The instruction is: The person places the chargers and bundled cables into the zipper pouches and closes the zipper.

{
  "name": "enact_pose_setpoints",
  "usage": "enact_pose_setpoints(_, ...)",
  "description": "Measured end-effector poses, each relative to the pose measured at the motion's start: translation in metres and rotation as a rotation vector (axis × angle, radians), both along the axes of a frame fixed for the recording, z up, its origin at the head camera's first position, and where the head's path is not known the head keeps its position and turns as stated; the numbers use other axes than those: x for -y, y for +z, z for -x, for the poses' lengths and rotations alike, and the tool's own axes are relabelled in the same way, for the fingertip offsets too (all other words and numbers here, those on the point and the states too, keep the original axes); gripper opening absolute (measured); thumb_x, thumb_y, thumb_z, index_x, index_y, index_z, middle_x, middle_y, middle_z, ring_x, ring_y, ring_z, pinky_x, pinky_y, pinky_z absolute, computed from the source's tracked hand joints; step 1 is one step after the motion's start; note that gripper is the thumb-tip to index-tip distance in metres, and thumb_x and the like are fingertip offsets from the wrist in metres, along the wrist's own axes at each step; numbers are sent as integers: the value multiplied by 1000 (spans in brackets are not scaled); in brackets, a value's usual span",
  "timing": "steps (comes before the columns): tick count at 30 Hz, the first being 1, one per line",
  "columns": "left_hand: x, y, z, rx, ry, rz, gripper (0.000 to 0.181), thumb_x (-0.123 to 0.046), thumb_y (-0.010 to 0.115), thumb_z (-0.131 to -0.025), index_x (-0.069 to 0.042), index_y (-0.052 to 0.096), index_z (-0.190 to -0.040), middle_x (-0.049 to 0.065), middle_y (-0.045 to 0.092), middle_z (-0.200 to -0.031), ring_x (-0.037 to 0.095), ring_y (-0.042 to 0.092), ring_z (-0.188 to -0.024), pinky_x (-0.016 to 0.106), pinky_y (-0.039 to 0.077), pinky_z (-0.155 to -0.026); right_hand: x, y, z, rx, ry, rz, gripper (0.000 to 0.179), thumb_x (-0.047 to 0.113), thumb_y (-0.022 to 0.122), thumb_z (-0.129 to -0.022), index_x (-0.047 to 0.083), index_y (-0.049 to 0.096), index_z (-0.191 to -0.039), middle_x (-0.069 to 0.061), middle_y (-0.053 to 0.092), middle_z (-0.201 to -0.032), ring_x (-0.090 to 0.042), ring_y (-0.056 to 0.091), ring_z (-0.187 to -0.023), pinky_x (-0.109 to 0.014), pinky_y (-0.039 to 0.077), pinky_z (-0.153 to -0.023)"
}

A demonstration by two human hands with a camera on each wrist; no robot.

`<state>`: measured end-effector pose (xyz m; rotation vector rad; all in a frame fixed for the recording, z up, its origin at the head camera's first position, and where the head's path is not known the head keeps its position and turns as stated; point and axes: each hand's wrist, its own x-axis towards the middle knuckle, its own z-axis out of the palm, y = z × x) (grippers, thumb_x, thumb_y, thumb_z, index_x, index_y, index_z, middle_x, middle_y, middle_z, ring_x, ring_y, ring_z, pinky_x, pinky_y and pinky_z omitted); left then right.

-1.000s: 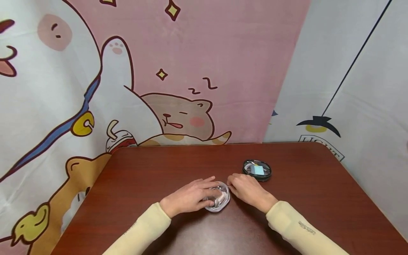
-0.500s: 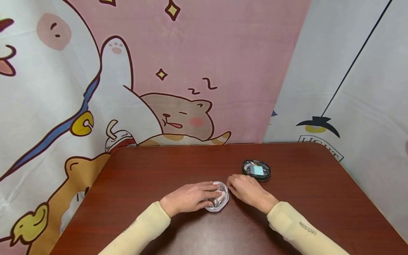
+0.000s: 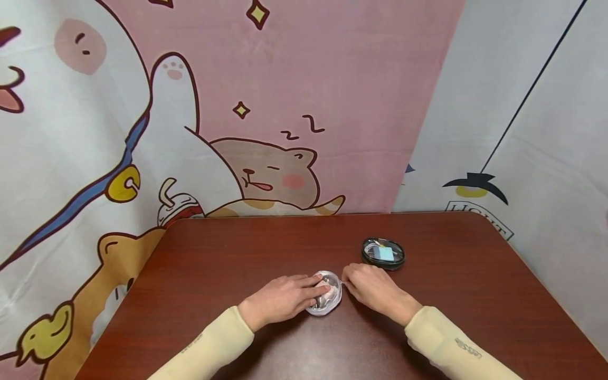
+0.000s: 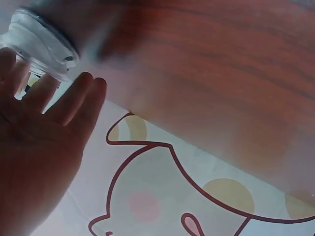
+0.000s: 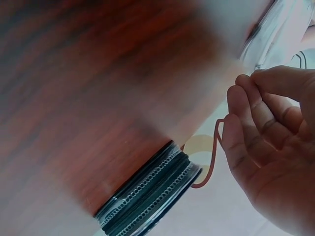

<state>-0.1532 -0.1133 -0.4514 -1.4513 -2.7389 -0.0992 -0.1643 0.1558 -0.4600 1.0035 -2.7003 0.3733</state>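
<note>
A small clear round zip pouch (image 3: 335,296) with white trim lies on the table, something white and silvery showing through its top. My left hand (image 3: 284,298) rests on it from the left, fingers extended over the lid. In the left wrist view those fingers reach to the side of the pouch (image 4: 42,42). At the pouch's right edge, my right hand (image 3: 376,289) pinches the small zipper pull (image 5: 257,67) between thumb and index finger. The pull is mostly hidden by the fingertips.
Just beyond my right hand is an oval black-trimmed clear zip pouch (image 3: 383,253), with a light blue item and a white cable inside. The brown table (image 3: 247,243) ends at a cartoon-printed cloth (image 3: 361,105) behind it.
My right hand has shifted slightly right and toward me. The left fingers have settled a little lower on the clear pouch, which stays almost in place.
</note>
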Motion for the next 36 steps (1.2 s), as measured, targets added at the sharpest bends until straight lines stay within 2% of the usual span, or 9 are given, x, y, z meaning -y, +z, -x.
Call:
enact_pose_setpoints(6, -4, 0, -2, -40, 29, -16, 43, -33, 57, -107, -26, 58, -149, 6, 58, -149, 24, 64, -124, 40, 56, -95, 1, 1, -12, 11, 4, -3, 19, 4, 79, -85, 16, 64, -82, 7, 58, -75, -14, 59, -65, -32, 49, -53)
enact_pose_setpoints(11, -6, -2, -4, -114, 45, -33, 42, -38, 58, -106, -25, 62, -145, 6, 63, -144, 26, 68, -111, 40, 58, -88, 2, -1, -14, -11, 3, 11, 20, 6, 82, -84, 16, 65, -82, 7, 59, -75, -14, 60, -66, -32, 50, -53)
enact_pose_setpoints(15, -8, 0, -1, -170, 18, -5, 43, -46, 57, -105, -25, 66, -141, 4, 66, -138, 24, 64, -118, 43, 52, -100, 0, -1, -8, 1, -17, 28, 16, 7, 84, -84, 14, 69, -87, 6, 64, -79, -11, 62, -68, -31, 53, -58)
enact_pose_setpoints(20, -4, 4, 7, -124, -43, 9, 39, -45, 60, -104, -25, 68, -138, 1, 64, -139, 24, 51, -139, 51, 39, -116, 1, -1, 2, 12, -28, 31, 16, 6, 82, -85, 15, 69, -86, 6, 64, -80, -11, 62, -69, -30, 53, -59)
enact_pose_setpoints(26, 3, 2, 15, -29, -137, 11, 53, -43, 63, -103, -20, 57, -150, 7, 45, -160, 29, 34, -152, 51, 35, -119, 5, 1, 11, 41, -32, 38, 13, 4, 79, -88, 14, 70, -87, 5, 64, -81, -12, 62, -70, -31, 53, -60)
enact_pose_setpoints(29, 4, 1, 18, -12, -167, 17, 56, -42, 64, -102, -21, 53, -153, 7, 44, -161, 28, 33, -152, 49, 33, -120, 8, 2, 15, 55, -29, 40, 13, 4, 79, -89, 14, 71, -87, 6, 64, -80, -11, 61, -70, -30, 53, -61)
enact_pose_setpoints(32, 3, 0, 21, -25, -191, 25, 55, -39, 66, -101, -21, 54, -152, 6, 47, -158, 28, 35, -151, 45, 34, -120, 11, 2, 17, 65, -28, 35, 12, 5, 79, -89, 14, 71, -88, 6, 64, -80, -11, 61, -70, -31, 52, -62)
enact_pose_setpoints(36, 2, -1, 22, -46, -180, 47, 55, -42, 66, -101, -24, 56, -151, 3, 49, -156, 22, 41, -147, 36, 40, -116, 13, 1, 19, 60, -20, 33, 13, 5, 78, -89, 15, 69, -86, 6, 64, -80, -12, 61, -71, -32, 53, -63)
